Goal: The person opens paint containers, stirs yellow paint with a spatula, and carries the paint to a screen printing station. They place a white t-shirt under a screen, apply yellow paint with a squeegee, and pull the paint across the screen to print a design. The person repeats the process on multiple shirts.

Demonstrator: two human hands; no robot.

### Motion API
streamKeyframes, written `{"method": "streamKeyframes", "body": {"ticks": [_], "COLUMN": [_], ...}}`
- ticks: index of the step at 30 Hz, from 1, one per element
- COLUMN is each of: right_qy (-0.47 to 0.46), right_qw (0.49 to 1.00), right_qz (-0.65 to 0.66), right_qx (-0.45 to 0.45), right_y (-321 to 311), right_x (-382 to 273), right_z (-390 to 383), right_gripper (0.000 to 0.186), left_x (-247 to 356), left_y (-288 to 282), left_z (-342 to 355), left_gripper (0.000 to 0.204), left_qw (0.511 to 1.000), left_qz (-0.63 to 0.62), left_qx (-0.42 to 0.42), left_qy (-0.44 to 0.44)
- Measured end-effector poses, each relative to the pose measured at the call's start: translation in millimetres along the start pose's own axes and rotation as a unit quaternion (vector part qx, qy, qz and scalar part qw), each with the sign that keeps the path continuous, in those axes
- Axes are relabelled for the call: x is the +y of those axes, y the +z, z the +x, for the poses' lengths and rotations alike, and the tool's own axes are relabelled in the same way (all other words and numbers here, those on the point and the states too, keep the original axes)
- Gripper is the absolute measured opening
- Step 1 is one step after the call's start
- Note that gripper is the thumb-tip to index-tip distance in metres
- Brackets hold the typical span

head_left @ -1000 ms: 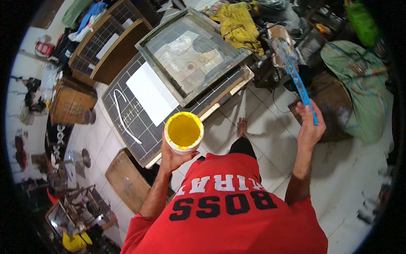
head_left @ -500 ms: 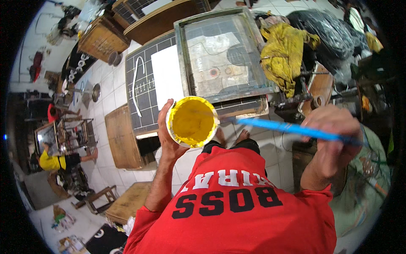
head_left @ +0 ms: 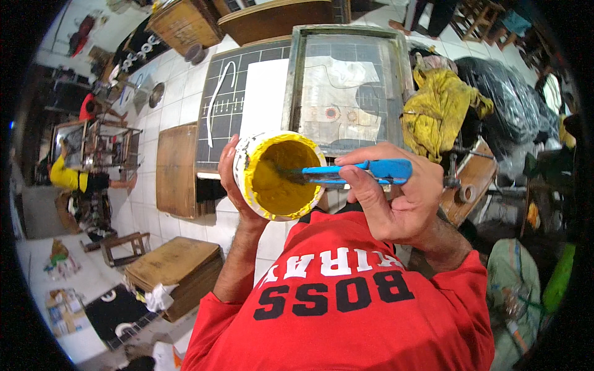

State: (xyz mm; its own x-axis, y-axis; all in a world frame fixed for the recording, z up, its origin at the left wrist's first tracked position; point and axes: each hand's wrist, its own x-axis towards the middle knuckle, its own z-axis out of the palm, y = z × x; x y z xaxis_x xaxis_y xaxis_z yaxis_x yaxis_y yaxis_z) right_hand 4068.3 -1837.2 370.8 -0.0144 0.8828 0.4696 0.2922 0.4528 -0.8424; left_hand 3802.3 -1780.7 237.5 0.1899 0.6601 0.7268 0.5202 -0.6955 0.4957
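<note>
My left hand (head_left: 242,191) is closed around the side of a white tub (head_left: 240,164), tilted so that its mouth faces me. Thick yellow ink or paint (head_left: 278,191) coats the inside and the rim. A slim blue-handled tool (head_left: 371,172), resembling a utility knife, is gripped in my right hand (head_left: 402,201) between thumb and fingers. Its dark, thin end reaches inside the tub, over or into the yellow; contact cannot be made out. Beyond the tub lies a wooden-framed printing screen (head_left: 297,80) with pale shapes on its mesh.
Under the screen is a black gridded table (head_left: 213,133) with a white sheet (head_left: 260,102) and a white strip (head_left: 216,93). To the right are a yellow-stained cloth (head_left: 436,111) and a black plastic bag (head_left: 501,99). Wooden boxes (head_left: 176,167) stand left; two people (head_left: 71,173) are farther left.
My right hand has come leftward from the far right, carrying the blue tool's end into the tub. The tub stays in my left hand. The view has shifted.
</note>
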Motion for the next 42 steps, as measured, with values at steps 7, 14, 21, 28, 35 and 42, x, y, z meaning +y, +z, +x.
{"method": "streamKeyframes", "body": {"ticks": [7, 14, 21, 28, 35, 42], "right_qy": [-0.233, -0.267, -0.343, -0.197, -0.248, -0.235], "right_qw": [0.968, 0.910, 0.904, 0.939, 0.902, 0.912], "right_qz": [0.014, 0.117, 0.095, 0.173, 0.187, 0.196], "right_qx": [-0.097, -0.296, -0.237, -0.224, -0.300, -0.272], "right_y": [-61.3, -100.5, -98.5, -91.1, -86.9, -85.1], "right_x": [26.4, 36.9, 40.1, 40.0, 42.5, 46.4], "right_z": [15.9, 30.4, 29.6, 0.4, 8.6, 14.9], "right_gripper": [0.017, 0.022, 0.025, 0.016, 0.024, 0.024], "left_x": [54.0, 94.0, 130.7, 141.7, 145.9, 142.5], "left_y": [28.7, 47.2, 55.2, 44.7, 44.0, 42.5], "left_z": [-20.6, -50.1, -59.9, -66.3, -78.3, -72.7], "left_gripper": [0.104, 0.105, 0.109, 0.106, 0.087, 0.081], "left_qw": [0.997, 0.988, 0.987, 0.969, 0.970, 0.972], "left_qz": [0.037, 0.017, 0.093, 0.183, 0.153, 0.186], "left_qx": [0.036, 0.054, 0.097, 0.140, 0.132, 0.134], "left_qy": [-0.065, -0.142, -0.087, -0.089, -0.137, -0.057]}}
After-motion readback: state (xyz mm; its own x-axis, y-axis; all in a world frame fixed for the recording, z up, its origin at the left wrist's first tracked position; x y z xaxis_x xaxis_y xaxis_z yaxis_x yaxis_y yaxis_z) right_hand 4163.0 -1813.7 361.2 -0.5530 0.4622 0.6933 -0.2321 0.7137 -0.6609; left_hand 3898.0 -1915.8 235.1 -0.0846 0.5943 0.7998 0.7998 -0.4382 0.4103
